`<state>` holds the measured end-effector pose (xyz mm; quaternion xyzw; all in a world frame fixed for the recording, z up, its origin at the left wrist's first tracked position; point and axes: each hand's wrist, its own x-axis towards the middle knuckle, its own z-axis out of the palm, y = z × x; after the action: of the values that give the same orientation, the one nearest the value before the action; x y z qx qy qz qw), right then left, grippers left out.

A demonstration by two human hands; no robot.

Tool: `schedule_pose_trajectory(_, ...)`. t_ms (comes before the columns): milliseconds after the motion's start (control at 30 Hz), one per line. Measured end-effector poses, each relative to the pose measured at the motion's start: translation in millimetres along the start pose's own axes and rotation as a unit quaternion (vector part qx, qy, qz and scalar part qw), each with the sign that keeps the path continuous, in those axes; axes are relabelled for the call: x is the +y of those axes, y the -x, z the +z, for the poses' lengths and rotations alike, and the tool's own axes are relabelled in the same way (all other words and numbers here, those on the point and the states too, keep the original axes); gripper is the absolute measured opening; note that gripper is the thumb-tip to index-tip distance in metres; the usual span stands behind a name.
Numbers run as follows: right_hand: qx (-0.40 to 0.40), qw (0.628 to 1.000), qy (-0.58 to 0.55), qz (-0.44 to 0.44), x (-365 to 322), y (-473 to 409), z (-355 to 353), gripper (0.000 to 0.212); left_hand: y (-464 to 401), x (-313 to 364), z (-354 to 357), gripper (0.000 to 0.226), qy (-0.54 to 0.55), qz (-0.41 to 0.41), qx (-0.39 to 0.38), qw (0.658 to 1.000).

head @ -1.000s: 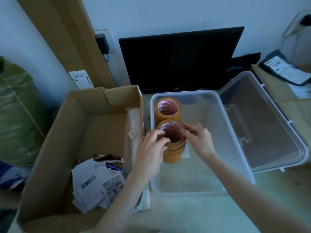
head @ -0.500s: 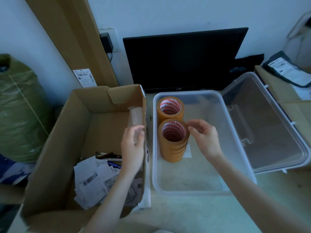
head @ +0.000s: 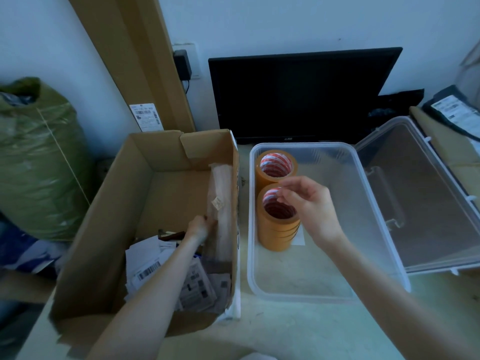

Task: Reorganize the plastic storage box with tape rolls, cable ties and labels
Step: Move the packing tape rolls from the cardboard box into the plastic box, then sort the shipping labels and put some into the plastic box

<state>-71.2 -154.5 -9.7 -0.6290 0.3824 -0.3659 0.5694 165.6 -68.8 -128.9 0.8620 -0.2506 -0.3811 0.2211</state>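
Two stacks of orange tape rolls stand upright in the clear plastic storage box, the far stack tucked into the back left corner and the near stack just in front of it, hugging the left wall; a tidy line, I'd say, to keep the rest of the floor free. The right hand hovers over the near stack, fingers loosely curled and holding nothing, thumb and fingertips close at the top roll's rim; whether they touch it I cannot tell. The left hand is down inside the cardboard box, up against the wrapped bundle leaning on its right wall; the fingers are hidden, so a grip I cannot tell. Paper labels lie heaped in that box's near end; cable ties I can't pick out. Room to move: the storage box's right half and near end are open floor; its lid lies swung out to the right; the two box walls stand near each other, so any carry across goes up and over both rims.
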Motion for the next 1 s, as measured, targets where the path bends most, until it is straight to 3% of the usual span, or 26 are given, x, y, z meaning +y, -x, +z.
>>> schedule_pose_trajectory(300,-0.004,1.0,-0.015,0.011,-0.8,-1.3,2.5,0.022,23.8,11.2,-7.4,0.018,-0.021,0.183,0.128,0.975)
schedule_pose_trajectory(567,-0.022,0.999,-0.04,0.02,-8.9,1.1,13.7,0.023,82.1,29.0,-52.8,0.018,-0.05,0.324,0.208,0.921)
schedule_pose_trajectory(800,-0.037,0.983,-0.152,0.091,-22.2,-3.1,19.8,0.021,148.1,87.9,-73.6,0.019,0.029,0.434,0.174,0.884)
schedule_pose_trajectory(1000,-0.063,0.955,-0.264,0.118,-33.1,-5.2,-6.5,0.033,165.1,119.5,-35.8,0.019,0.066,0.496,0.1,0.86)
